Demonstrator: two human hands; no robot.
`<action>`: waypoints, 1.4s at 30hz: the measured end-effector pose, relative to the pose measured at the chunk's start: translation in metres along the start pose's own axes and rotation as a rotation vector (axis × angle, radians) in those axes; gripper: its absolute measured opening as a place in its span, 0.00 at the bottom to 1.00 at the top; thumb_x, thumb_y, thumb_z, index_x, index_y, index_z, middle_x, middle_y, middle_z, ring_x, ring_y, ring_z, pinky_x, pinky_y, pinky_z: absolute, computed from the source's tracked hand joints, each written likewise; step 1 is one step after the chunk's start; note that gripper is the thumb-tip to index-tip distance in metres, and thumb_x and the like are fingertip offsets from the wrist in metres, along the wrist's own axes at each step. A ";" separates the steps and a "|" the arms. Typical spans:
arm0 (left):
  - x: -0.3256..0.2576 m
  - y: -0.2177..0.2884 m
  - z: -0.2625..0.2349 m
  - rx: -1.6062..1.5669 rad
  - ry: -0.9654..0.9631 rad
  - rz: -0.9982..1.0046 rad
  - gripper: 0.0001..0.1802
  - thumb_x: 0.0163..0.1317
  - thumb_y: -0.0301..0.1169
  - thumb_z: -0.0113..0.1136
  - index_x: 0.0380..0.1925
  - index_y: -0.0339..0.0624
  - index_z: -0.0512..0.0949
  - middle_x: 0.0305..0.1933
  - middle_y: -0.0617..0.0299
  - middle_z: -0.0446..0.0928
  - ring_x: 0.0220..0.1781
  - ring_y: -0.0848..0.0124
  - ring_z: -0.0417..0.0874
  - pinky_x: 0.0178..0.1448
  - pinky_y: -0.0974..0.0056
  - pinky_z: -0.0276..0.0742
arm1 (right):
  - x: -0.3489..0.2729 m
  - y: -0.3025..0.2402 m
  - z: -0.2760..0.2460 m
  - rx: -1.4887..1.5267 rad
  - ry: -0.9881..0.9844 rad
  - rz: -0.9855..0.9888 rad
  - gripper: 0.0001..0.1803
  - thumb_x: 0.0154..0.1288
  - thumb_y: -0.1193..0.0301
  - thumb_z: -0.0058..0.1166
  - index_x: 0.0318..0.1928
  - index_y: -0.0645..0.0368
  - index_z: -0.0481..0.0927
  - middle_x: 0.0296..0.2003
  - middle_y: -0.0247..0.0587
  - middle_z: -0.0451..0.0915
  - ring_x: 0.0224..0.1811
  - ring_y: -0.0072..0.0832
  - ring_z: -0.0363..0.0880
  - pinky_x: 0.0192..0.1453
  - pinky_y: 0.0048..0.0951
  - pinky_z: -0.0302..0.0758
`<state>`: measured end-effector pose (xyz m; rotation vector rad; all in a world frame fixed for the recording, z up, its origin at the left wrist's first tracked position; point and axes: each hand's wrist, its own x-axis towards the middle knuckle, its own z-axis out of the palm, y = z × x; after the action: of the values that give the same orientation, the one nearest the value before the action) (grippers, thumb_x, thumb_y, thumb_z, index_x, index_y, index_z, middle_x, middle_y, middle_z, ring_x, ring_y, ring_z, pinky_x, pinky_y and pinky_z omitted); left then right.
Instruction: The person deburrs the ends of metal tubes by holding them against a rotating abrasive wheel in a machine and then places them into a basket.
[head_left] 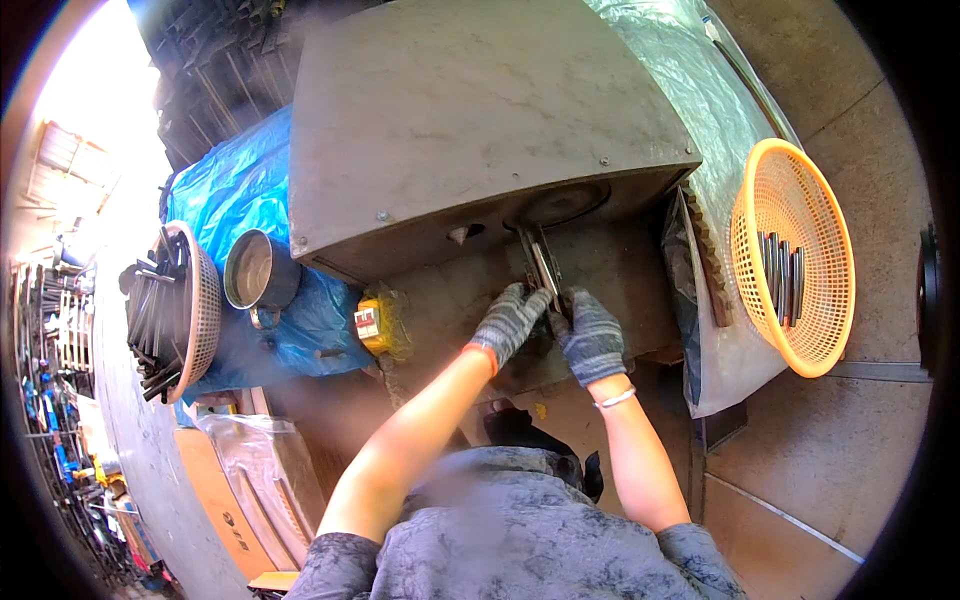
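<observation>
Both my hands wear grey striped knit gloves and meet in front of a large grey metal machine housing [480, 90]. My left hand [512, 320] closes its fingers around the near part of a shiny metal rod [545, 265]. Close by on the right, my right hand [592, 335] grips at the near end of that rod, its fingertips partly hidden. The rod's far end points into the opening under the housing, by a dark round disc [562, 203]. Where exactly that end touches is hard to make out.
An orange plastic basket [842, 250] with several metal rods [785, 275] stands at right. On the left are a basket [207, 310] of dark rods [155, 325], a metal mug [262, 272] on blue sheeting [225, 165], and a yellow switch box [375, 325]. A toothed strip [708, 260] edges the bench.
</observation>
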<state>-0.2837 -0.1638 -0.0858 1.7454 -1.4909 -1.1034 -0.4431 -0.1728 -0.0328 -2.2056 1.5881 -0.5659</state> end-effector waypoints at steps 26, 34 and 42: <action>0.023 0.021 0.008 -0.415 -0.011 -0.219 0.24 0.59 0.42 0.64 0.47 0.33 0.76 0.43 0.47 0.81 0.45 0.59 0.80 0.51 0.59 0.74 | 0.020 0.014 -0.001 -0.070 -0.034 -0.068 0.24 0.44 0.59 0.69 0.41 0.57 0.81 0.43 0.51 0.78 0.48 0.49 0.74 0.51 0.44 0.71; 0.027 0.021 0.009 -0.318 -0.027 -0.271 0.29 0.55 0.46 0.66 0.47 0.32 0.76 0.43 0.46 0.80 0.45 0.58 0.80 0.52 0.58 0.74 | 0.031 0.022 0.003 -0.034 -0.230 0.017 0.25 0.45 0.55 0.68 0.41 0.58 0.82 0.39 0.50 0.79 0.44 0.48 0.77 0.49 0.46 0.73; 0.025 0.019 0.018 -0.354 0.072 -0.173 0.27 0.52 0.43 0.66 0.44 0.33 0.77 0.42 0.42 0.80 0.45 0.53 0.80 0.52 0.57 0.73 | 0.020 0.058 0.031 0.110 -0.260 0.132 0.24 0.49 0.58 0.69 0.43 0.59 0.82 0.40 0.53 0.82 0.45 0.45 0.79 0.52 0.40 0.74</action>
<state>-0.3078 -0.1911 -0.0838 1.6641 -1.0409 -1.2883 -0.4683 -0.2071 -0.0862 -1.9852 1.5135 -0.3063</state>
